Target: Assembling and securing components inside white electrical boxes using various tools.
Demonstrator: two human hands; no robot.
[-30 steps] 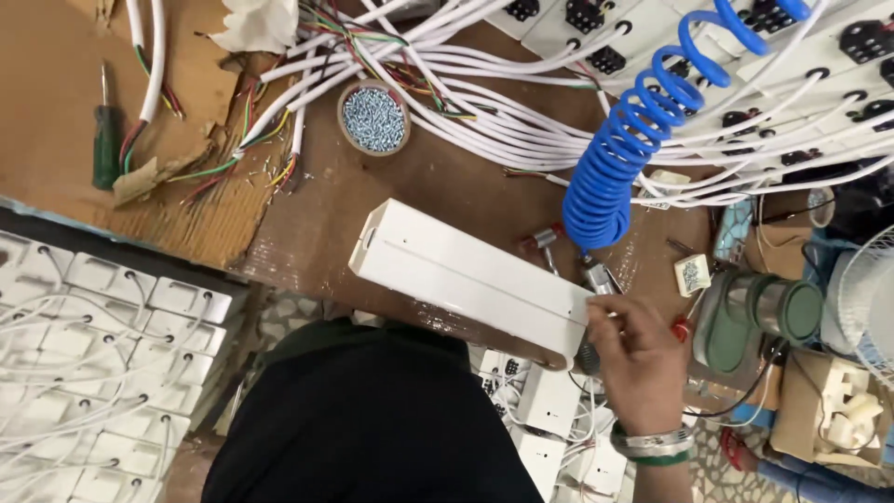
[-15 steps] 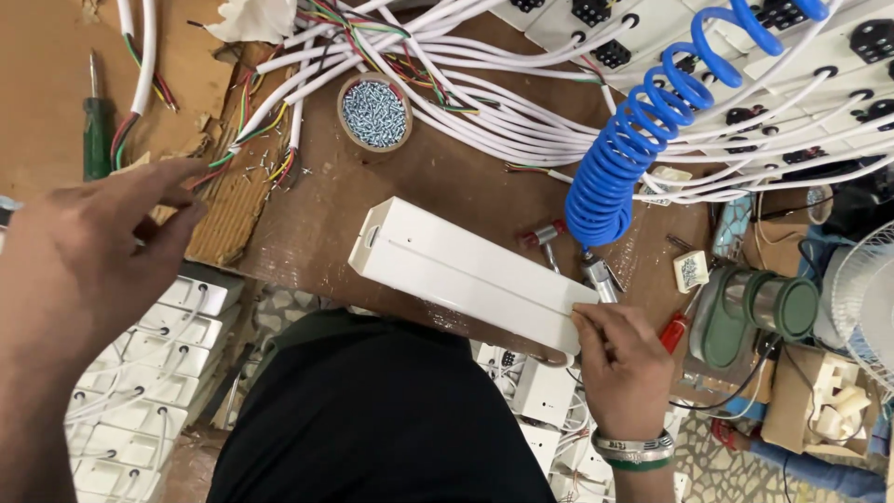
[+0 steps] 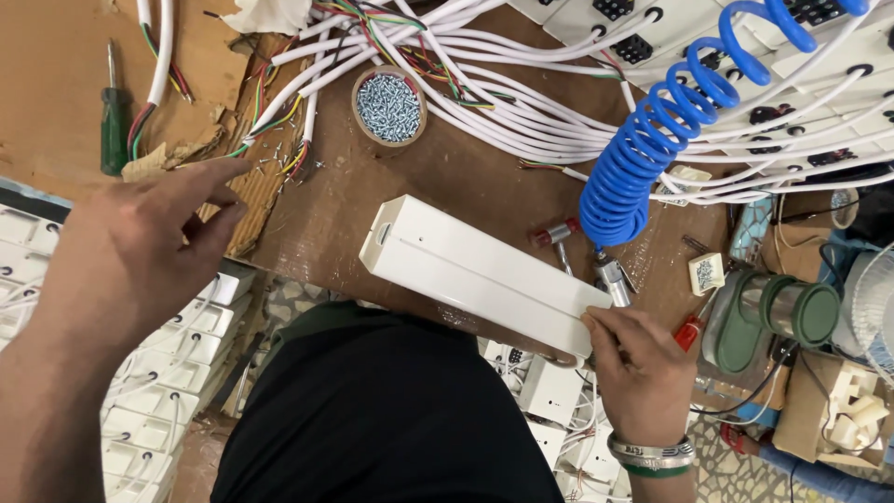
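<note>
A long box (image 3: 484,275) lies slantwise on the table (image 3: 466,177), a round tin of screws (image 3: 389,105) behind it, a coiled hose (image 3: 652,149) to its right, a screwdriver (image 3: 114,116) far left.

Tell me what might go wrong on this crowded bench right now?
The long white box lies at the table's near edge, held only at one end by the right hand; it could tip off. The left hand, raised with its fingers spread, is above the loose wires; a snag might tug them and upset the cup of screws.
</note>
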